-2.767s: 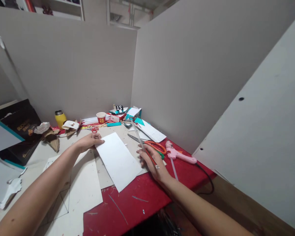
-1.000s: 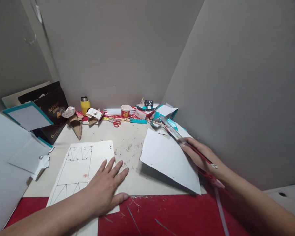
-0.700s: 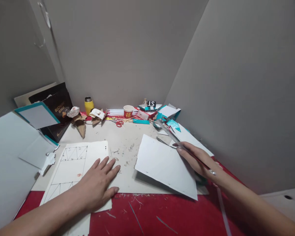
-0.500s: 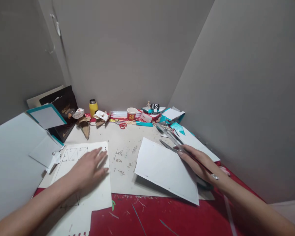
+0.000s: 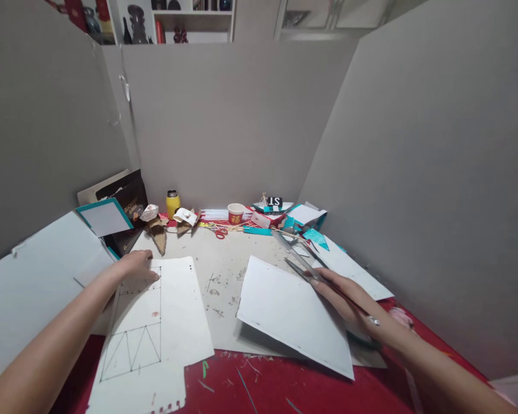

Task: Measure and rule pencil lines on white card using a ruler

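Left hand: lies palm down, fingers loosely spread, on the far left corner of the drawing sheet, gripping nothing. The sheet bears ruled triangles and lies at the bench's near left, its near edge overhanging the grey mat onto the red bench top.

Right hand: closed around a clear ruler and a red pencil, both pointing toward the far right corner. The hand rests on the right edge of the blank card, one sheet, which lies tilted across the mat, just right of the drawing sheet and apart from it.

Along the far edge, left to right: one yellow bottle, one red paper cup whose contents cannot be made out, one pair of small red scissors, and a heap of teal and white scraps.
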`<state>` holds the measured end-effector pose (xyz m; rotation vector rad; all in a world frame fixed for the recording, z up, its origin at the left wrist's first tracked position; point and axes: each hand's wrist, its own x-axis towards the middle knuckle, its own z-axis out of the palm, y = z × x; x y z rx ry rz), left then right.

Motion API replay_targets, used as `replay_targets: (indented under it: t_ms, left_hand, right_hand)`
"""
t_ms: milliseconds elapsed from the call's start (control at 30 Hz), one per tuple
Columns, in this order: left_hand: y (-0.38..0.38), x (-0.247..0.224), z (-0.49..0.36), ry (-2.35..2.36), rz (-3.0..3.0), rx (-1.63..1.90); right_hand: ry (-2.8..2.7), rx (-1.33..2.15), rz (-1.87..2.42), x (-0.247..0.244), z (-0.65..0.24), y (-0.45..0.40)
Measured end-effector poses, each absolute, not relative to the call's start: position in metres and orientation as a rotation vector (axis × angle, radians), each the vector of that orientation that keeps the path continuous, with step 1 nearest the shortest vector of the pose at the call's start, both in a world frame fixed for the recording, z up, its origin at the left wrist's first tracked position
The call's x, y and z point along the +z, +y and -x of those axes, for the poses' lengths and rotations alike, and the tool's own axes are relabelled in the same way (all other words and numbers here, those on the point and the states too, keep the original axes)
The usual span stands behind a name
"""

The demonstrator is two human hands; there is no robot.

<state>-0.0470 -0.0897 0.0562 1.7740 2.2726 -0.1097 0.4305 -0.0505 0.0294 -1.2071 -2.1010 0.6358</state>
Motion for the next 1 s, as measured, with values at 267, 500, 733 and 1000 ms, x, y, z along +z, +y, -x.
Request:
replay_targets:
  t_ms: [267,500,733,1000]
  left_hand:
    - [-0.089,0.084,0.063,2.348,-1.748,0.132]
    - [-0.098,0.097,0.068,2.567,-1.59,0.513]
    - [-0.096,0.089,0.047,2.44,-1.303,0.876]
    - [-0.106,0.081,0.043,2.083,-1.046,0.969]
  right_hand:
    - [-2.1,0.626,1.195,0.031,-0.43,-0.052]
    - [-2.108,0.63,1.22,0.029,-0.431,-0.05]
    - [-2.085,0.669,1.244,0.026,-0.432,-0.05]
    - [-2.116,0.655,1.253,0.025,-0.433,-0.05]
